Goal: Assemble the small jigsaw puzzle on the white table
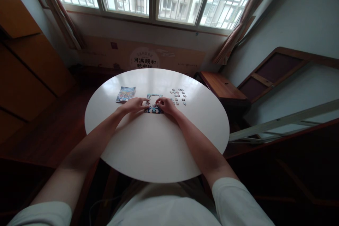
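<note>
A partly assembled jigsaw puzzle [154,111] lies on the white round table [156,144], its frame of joined pieces surrounding a bare white gap. My left hand [134,104] rests at the puzzle's left edge, thumb and fingers stretched out and slightly apart. Over the right side of the puzzle, my right hand [166,105] has its fingers curled in a pinch around a small puzzle piece, mostly hidden by the fingertips. Several loose puzzle pieces [178,95] are spread to the right, beyond my right hand. A colourful printed picture packet [126,94] lies at the left.
A wooden desk or bench [222,85] stands past the table's right side. Behind the table are a printed banner [169,53] and barred windows. An orange-brown cabinet [29,63] is on the left, and a pale rail [280,122] runs along the right.
</note>
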Action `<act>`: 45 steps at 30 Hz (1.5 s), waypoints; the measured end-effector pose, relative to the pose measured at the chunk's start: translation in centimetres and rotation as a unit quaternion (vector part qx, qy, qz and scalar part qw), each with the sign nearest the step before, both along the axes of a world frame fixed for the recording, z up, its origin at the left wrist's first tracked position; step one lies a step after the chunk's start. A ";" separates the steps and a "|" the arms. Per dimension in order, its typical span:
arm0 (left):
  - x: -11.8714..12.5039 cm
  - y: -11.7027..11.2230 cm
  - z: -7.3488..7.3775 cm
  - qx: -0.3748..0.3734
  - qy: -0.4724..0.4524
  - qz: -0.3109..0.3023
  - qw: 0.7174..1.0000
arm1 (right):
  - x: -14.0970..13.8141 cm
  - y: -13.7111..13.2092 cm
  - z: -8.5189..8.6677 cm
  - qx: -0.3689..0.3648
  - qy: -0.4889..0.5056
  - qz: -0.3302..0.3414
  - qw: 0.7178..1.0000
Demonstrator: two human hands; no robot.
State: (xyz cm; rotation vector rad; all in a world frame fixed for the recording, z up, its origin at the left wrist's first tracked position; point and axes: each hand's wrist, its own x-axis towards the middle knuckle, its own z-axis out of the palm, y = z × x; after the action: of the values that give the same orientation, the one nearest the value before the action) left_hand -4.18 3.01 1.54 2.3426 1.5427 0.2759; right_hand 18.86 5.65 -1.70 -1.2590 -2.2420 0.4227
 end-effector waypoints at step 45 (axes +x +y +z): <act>-0.2 0.5 -0.4 0.006 0.001 -0.008 1.000 | 0.0 0.2 -0.2 0.003 0.001 0.001 1.000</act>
State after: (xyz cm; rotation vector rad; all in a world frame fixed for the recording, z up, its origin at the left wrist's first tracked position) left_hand -4.43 3.46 1.10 2.3643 1.5281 0.2792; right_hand 18.84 5.85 -1.90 -1.2532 -2.2401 0.4176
